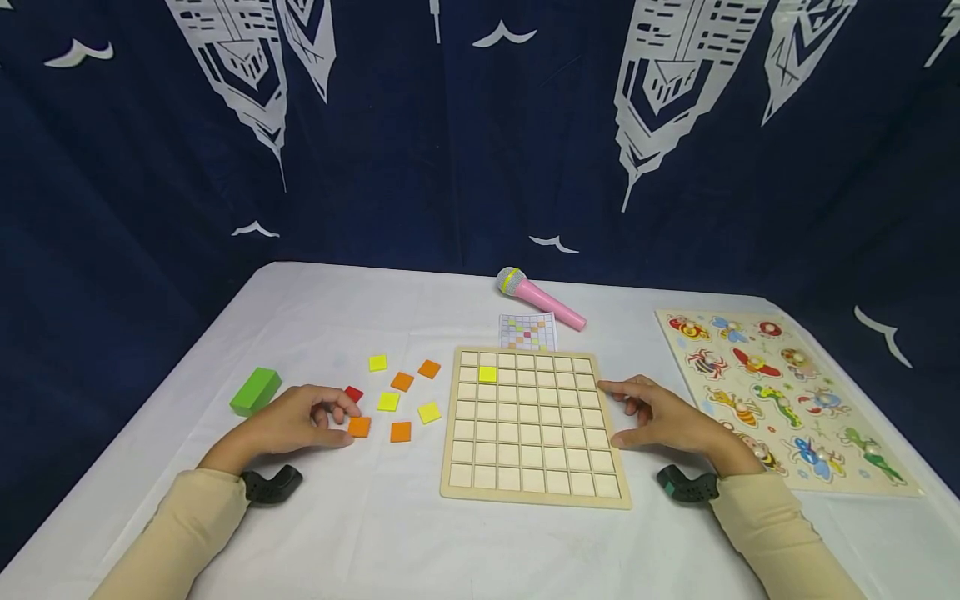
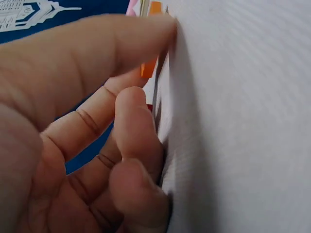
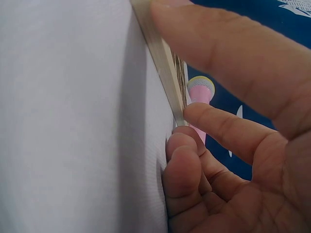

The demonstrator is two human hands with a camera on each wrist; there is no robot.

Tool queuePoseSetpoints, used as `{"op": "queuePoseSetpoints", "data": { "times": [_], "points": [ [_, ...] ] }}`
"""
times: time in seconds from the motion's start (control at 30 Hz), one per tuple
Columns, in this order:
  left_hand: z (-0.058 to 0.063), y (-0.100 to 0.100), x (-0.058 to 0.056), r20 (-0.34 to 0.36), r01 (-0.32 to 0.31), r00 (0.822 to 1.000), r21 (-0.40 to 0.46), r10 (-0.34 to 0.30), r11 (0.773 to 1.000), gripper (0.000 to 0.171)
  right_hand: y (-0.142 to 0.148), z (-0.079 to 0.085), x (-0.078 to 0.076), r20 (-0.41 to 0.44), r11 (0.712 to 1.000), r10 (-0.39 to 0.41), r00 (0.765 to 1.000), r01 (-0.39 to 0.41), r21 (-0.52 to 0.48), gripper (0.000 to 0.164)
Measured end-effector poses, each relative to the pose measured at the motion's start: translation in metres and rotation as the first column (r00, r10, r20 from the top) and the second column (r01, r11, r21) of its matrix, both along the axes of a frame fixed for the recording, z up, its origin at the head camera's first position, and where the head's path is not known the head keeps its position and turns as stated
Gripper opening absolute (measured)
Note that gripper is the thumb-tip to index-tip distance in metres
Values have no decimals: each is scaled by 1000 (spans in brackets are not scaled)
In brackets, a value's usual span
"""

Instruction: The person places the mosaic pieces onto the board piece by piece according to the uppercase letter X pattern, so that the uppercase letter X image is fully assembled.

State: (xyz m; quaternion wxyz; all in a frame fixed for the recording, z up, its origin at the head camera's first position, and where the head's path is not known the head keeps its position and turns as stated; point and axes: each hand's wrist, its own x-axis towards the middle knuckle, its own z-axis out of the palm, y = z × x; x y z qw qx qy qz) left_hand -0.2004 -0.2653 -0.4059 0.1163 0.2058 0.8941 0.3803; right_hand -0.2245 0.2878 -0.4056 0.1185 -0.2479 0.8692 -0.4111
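My left hand (image 1: 303, 417) is at the left of the loose tiles, thumb and index finger at the edges of an orange tile (image 1: 359, 427). In the left wrist view the thumb partly hides this orange tile (image 2: 147, 71); the other fingers curl loosely near the cloth. A red tile (image 1: 354, 393) lies by the index fingertip. My right hand (image 1: 660, 417) touches the right edge of the wooden grid board (image 1: 536, 502), index finger higher up and thumb lower. One yellow tile (image 1: 487, 374) sits in the board's top row. The right wrist view shows both fingertips at the board's side (image 3: 163, 63).
Several loose orange and yellow tiles (image 1: 387, 402) lie left of the board. A green block (image 1: 256, 392) stands beyond my left wrist. Behind the board are a patterned card (image 1: 527, 332) and a pink microphone (image 1: 551, 304). An insect puzzle board (image 1: 780, 392) lies at the right.
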Motion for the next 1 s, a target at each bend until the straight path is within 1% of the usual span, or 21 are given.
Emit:
{"op": "queuePoseSetpoints", "data": {
  "times": [0.07,0.23,0.33,0.5,0.77,0.83,1.0],
  "points": [
    [0,1,0,1,-5,1000,4,5,1000,30,0,0,0,-2,1000,3,1000,-3,-2,83],
    [2,2,-1,-5,10,1000,37,-9,999,30,-1,1,1,0,1000,0,1000,0,1,83],
    [4,2,-1,-28,13,1000,59,-12,998,30,-1,1,1,2,1000,0,1000,0,1,83],
    [8,5,-2,-64,3,998,61,1,998,29,-1,1,1,-5,1000,5,1000,-5,-4,83],
    [15,16,-2,-17,7,1000,64,-6,998,25,0,1,1,-8,1000,6,1000,-6,-9,83],
    [17,19,-2,-14,16,1000,69,-15,998,25,0,1,1,-8,1000,7,1000,-7,-10,83],
    [21,28,-7,-33,35,999,88,-32,996,24,0,1,1,-8,1000,9,1000,-9,-9,83]
  ]
}}
